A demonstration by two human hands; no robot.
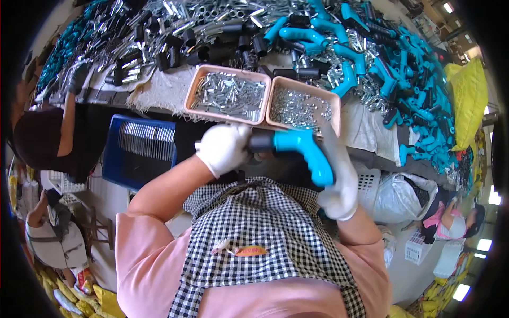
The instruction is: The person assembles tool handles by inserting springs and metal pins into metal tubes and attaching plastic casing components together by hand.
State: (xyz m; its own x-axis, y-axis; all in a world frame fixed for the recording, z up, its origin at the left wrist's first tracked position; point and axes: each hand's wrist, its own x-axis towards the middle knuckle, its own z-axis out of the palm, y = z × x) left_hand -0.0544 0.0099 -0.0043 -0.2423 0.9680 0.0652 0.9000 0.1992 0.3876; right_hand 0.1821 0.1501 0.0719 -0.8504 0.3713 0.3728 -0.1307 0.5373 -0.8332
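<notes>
My left hand [225, 150], in a white glove, is closed round the black barrel end of a teal pistol-shaped tool body [305, 146]. A bit of pale metal pokes out on that hand's left side. The tool lies level in front of my chest, its curved handle pointing down to the right. My right hand [342, 180], also gloved, is beside the handle and smeared by motion, so its grip is unclear. Just beyond the tool stand two pink trays: the left tray [186, 100] holds metal pins, the right tray [338, 114] small metal parts.
Heaps of teal tool bodies [384, 74], black sleeves [172, 50] and metal rods cover the table. A blue crate [108, 164] with metal rods stands at left, a white sack [397, 199] at right. A co-worker's arm [68, 124] reaches in at left; other people sit further off.
</notes>
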